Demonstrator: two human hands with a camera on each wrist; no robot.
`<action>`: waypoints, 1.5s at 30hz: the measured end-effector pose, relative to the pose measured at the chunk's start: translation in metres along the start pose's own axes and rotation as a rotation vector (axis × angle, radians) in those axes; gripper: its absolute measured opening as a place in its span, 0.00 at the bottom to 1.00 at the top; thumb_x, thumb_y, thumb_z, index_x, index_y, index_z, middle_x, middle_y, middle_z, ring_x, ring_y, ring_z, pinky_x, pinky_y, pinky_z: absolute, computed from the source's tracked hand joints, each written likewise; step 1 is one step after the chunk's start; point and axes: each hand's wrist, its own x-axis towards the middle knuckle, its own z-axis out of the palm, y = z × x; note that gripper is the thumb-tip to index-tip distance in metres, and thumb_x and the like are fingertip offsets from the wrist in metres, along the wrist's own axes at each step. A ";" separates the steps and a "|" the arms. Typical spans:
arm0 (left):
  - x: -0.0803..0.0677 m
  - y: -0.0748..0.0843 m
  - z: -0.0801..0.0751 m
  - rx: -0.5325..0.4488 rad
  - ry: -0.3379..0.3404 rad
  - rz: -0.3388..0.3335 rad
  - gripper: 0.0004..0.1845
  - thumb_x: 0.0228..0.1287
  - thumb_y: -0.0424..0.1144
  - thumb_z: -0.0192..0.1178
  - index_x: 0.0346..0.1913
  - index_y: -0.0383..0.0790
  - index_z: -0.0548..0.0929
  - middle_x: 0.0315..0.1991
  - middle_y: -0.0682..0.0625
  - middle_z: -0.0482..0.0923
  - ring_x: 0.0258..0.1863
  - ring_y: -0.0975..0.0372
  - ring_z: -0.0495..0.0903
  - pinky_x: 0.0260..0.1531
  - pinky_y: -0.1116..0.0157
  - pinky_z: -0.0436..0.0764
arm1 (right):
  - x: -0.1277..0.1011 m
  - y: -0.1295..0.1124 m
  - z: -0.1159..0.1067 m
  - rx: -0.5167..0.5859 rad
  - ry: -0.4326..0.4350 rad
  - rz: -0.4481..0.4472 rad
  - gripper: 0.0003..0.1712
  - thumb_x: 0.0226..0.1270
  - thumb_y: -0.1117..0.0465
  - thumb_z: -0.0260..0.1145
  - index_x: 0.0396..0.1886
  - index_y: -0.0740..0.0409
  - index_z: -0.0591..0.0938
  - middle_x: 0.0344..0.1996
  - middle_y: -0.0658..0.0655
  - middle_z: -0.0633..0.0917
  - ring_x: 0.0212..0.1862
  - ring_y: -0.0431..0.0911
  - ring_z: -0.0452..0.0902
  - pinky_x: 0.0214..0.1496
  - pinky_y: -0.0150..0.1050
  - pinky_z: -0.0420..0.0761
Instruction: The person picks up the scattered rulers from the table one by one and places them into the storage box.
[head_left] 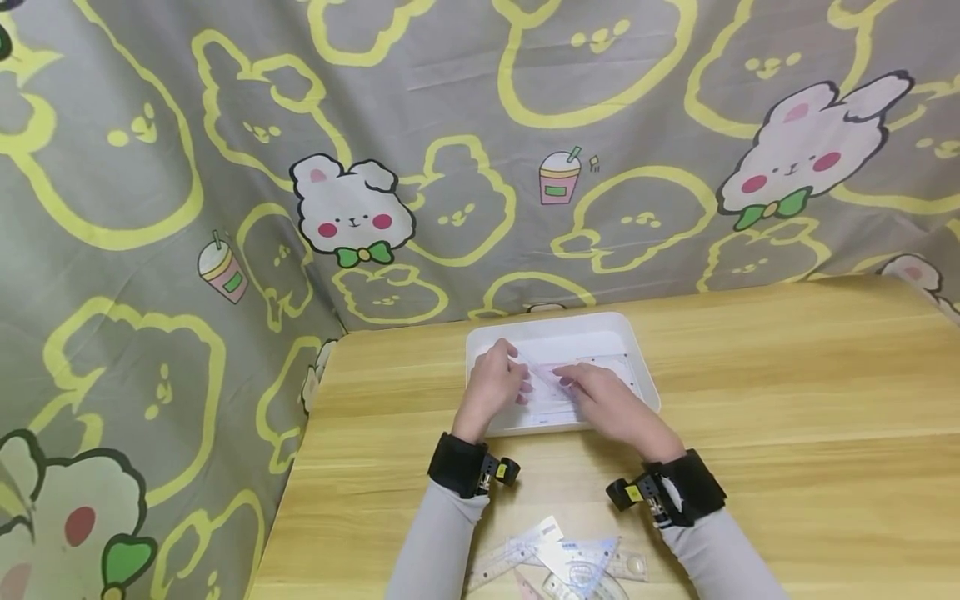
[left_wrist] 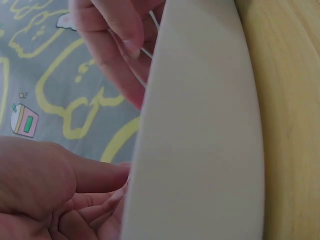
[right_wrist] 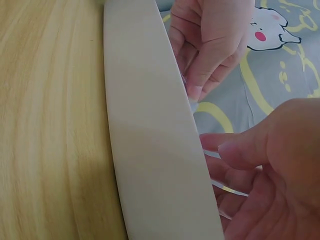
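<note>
A white tray (head_left: 633, 350) sits on the wooden table (head_left: 787, 375), and both hands reach into it. Inside lies a clear plastic set square (head_left: 611, 367) with pink markings. My left hand (head_left: 523, 385) pinches its left end with curled fingers. My right hand (head_left: 567, 382) holds it from the right between thumb and fingers. The left wrist view shows the tray wall (left_wrist: 200, 125) close up, my left hand (left_wrist: 90, 190) low beside it and the right hand's fingers (left_wrist: 120, 35) above. In the right wrist view the set square's thin edge (right_wrist: 227, 189) runs between my right hand's fingers (right_wrist: 235, 150).
Several clear rulers and a protractor (head_left: 570, 567) lie on the table near its front edge, between my forearms. A grey cloth (head_left: 450, 125) with yellow bear outlines and rabbits hangs behind and left of the table. Bare wood stretches right of the tray.
</note>
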 end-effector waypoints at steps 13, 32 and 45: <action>0.004 -0.010 0.006 0.304 0.073 0.039 0.15 0.66 0.36 0.71 0.47 0.31 0.80 0.28 0.46 0.81 0.26 0.57 0.79 0.31 0.64 0.76 | 0.001 0.005 0.003 0.006 -0.046 0.030 0.20 0.79 0.71 0.52 0.63 0.73 0.80 0.56 0.71 0.86 0.64 0.67 0.79 0.70 0.63 0.73; 0.000 -0.002 0.004 0.402 0.071 0.043 0.17 0.66 0.46 0.72 0.37 0.35 0.79 0.29 0.45 0.79 0.28 0.55 0.77 0.28 0.63 0.73 | -0.001 0.003 -0.006 -0.001 -0.060 0.036 0.21 0.80 0.68 0.52 0.66 0.69 0.79 0.57 0.71 0.85 0.50 0.60 0.85 0.65 0.63 0.77; -0.039 0.043 -0.016 0.370 -0.067 0.263 0.22 0.72 0.51 0.68 0.54 0.35 0.81 0.38 0.48 0.88 0.35 0.61 0.85 0.34 0.67 0.80 | -0.025 -0.057 -0.055 -0.076 -0.105 -0.037 0.13 0.75 0.59 0.68 0.50 0.65 0.84 0.37 0.56 0.90 0.41 0.50 0.86 0.47 0.53 0.85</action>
